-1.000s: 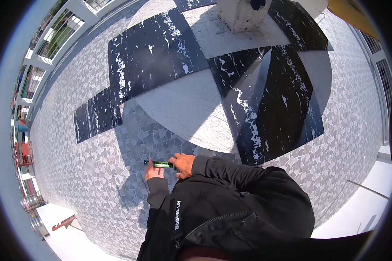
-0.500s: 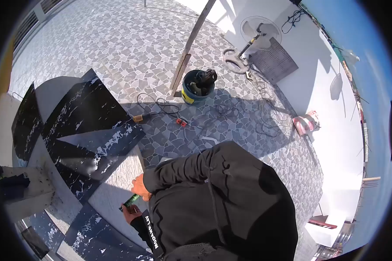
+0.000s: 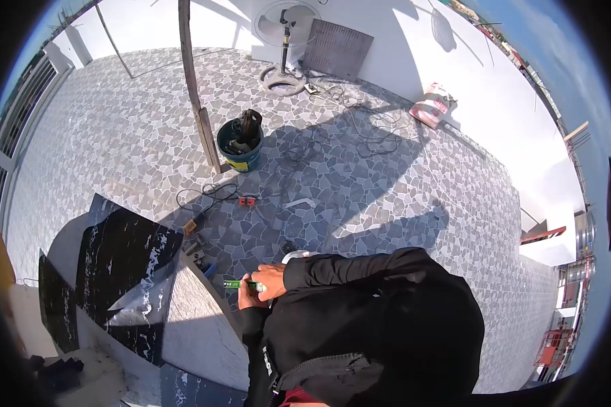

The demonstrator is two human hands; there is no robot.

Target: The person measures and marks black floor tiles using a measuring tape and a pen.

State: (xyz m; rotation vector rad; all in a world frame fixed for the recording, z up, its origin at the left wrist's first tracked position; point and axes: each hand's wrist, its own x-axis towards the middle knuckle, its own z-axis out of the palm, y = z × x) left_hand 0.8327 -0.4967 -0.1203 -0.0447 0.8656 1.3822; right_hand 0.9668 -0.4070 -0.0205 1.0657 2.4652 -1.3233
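My left hand is closed around a slim green bar-shaped object with pale markings, whose exact kind I cannot make out. Its free end points left. Close against it, my right hand has curled fingers at the object's right end, partly covering it. Both hands are in front of my dark jacket, above the edge of a pale board. Black marble-patterned sheets with white veins lie to the left of the hands.
A dark green bucket holding tools stands beside a wooden post. Cords and an orange socket block lie on the stone-patterned floor. Farther off are a standing fan, a leaning panel and a red-and-white sack.
My view has swung, so the bucket, fan and sack now appear farther left and higher. My hands, with the green object, have moved from over the pale board towards its edge, closer together.
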